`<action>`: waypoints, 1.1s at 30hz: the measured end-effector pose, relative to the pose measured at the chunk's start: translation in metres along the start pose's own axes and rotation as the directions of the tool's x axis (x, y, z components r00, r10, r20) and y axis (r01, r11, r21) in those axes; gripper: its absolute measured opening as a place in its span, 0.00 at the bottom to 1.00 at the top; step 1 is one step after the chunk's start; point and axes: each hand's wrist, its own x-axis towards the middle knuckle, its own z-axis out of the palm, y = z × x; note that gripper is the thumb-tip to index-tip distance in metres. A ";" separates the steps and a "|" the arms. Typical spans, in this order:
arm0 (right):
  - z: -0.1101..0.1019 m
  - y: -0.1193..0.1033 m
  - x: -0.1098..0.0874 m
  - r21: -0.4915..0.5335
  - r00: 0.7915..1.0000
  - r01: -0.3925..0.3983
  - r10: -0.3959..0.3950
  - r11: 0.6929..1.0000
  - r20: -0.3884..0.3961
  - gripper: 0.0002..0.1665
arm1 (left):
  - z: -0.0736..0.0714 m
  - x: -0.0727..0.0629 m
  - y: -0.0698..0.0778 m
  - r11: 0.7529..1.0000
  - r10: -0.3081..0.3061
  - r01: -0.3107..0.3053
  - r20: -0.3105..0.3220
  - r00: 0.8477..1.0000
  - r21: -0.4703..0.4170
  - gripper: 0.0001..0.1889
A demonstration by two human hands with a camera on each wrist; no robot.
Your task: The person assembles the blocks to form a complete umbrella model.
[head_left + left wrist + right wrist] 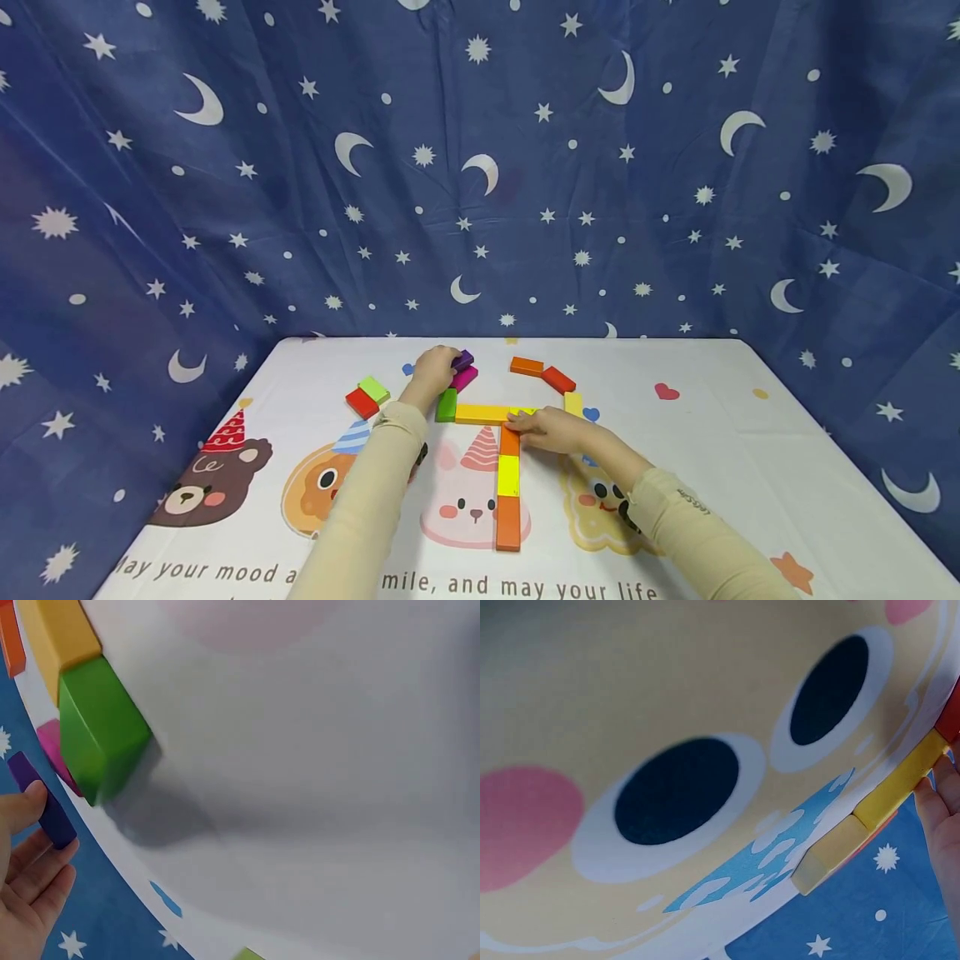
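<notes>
My left hand (435,372) pinches a purple block (463,360) between thumb and fingers, close over a magenta block (466,378). In the left wrist view the purple block (43,801) shows beside a green block (103,727). My right hand (557,430) rests its extended fingers on the blocks where a row meets a column. That row has an amber block (480,414) and a yellow block (901,780). Below, the column runs through an orange block (510,443), a bright yellow block (508,477) and another orange block (507,525).
A pale yellow block (573,403), a red block (558,380) and an orange block (527,367) curve along the right. To the left lie a light green block (374,389) and a red block (362,404). The cartoon-printed tablecloth (697,458) meets a starry blue curtain (525,275).
</notes>
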 end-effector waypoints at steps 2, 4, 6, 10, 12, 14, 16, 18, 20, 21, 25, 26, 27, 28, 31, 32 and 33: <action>0.000 0.000 0.001 -0.005 1.000 0.005 -0.005 1.000 -0.001 0.23 | 0.002 0.003 0.004 1.000 0.007 -0.007 -0.001 1.000 -0.001 0.17; 0.000 0.001 0.000 -0.011 1.000 0.010 -0.010 1.000 -0.004 0.23 | 0.004 0.008 0.009 1.000 0.012 -0.012 -0.001 1.000 -0.007 0.17; -0.001 0.001 0.000 -0.012 1.000 0.010 -0.010 1.000 -0.005 0.23 | 0.006 0.012 0.014 1.000 0.012 -0.012 -0.004 1.000 -0.022 0.17; -0.002 0.000 -0.001 -0.012 1.000 0.003 -0.003 1.000 0.002 0.23 | 0.009 0.019 0.023 0.999 0.003 -0.003 -0.008 1.000 -0.045 0.17; -0.003 -0.001 -0.001 -0.007 1.000 0.003 -0.003 1.000 0.003 0.23 | 0.011 0.022 0.027 0.998 -0.008 0.006 -0.018 1.000 -0.067 0.17; -0.003 -0.002 -0.001 -0.001 1.000 0.007 -0.007 1.000 0.003 0.23 | 0.013 0.025 0.030 0.996 -0.019 0.017 -0.029 0.999 -0.090 0.16; -0.003 -0.002 -0.001 0.003 1.000 0.000 0.000 1.000 0.006 0.23 | 0.016 0.028 0.033 0.994 -0.025 0.020 -0.037 0.999 -0.107 0.15; -0.002 -0.003 0.000 0.004 1.000 0.000 0.000 1.000 0.006 0.23 | 0.021 0.030 0.035 0.993 -0.027 0.022 -0.044 0.999 -0.113 0.14; -0.001 -0.003 0.001 0.006 1.000 0.007 -0.007 1.000 0.005 0.23 | 0.023 0.033 0.036 0.993 -0.029 0.023 -0.052 0.998 -0.115 0.13; -0.001 -0.003 0.001 0.007 1.000 0.010 -0.010 1.000 0.004 0.23 | 0.024 0.034 0.036 0.993 -0.032 0.025 -0.056 0.998 -0.118 0.13; -0.001 -0.005 0.002 0.007 1.000 0.023 -0.023 1.000 -0.007 0.22 | 0.026 0.039 0.039 0.992 -0.038 0.029 -0.069 0.997 -0.123 0.13; -0.001 -0.005 0.001 0.001 1.000 0.020 -0.020 1.000 -0.010 0.22 | 0.027 0.040 0.040 0.991 -0.037 0.028 -0.066 0.997 -0.128 0.13; -0.001 -0.005 0.001 -0.005 1.000 0.016 -0.016 1.000 -0.011 0.22 | 0.027 0.040 0.041 0.991 -0.036 0.028 -0.058 0.998 -0.133 0.13; -0.001 -0.004 0.000 -0.012 1.000 0.013 -0.013 1.000 -0.011 0.22 | 0.027 0.041 0.042 0.990 -0.034 0.027 -0.049 0.998 -0.135 0.13; 0.000 -0.003 0.000 -0.027 1.000 0.011 -0.011 1.000 -0.011 0.22 | 0.029 0.042 0.044 0.988 -0.039 0.035 -0.025 0.999 -0.152 0.13; 0.000 -0.003 0.000 -0.030 1.000 0.013 -0.013 0.999 -0.012 0.22 | 0.030 0.042 0.044 0.987 -0.043 0.039 -0.025 0.999 -0.158 0.13; -0.001 -0.003 0.000 -0.030 1.000 0.016 -0.017 0.999 -0.012 0.22 | 0.030 0.042 0.043 0.987 -0.044 0.039 -0.029 0.999 -0.158 0.13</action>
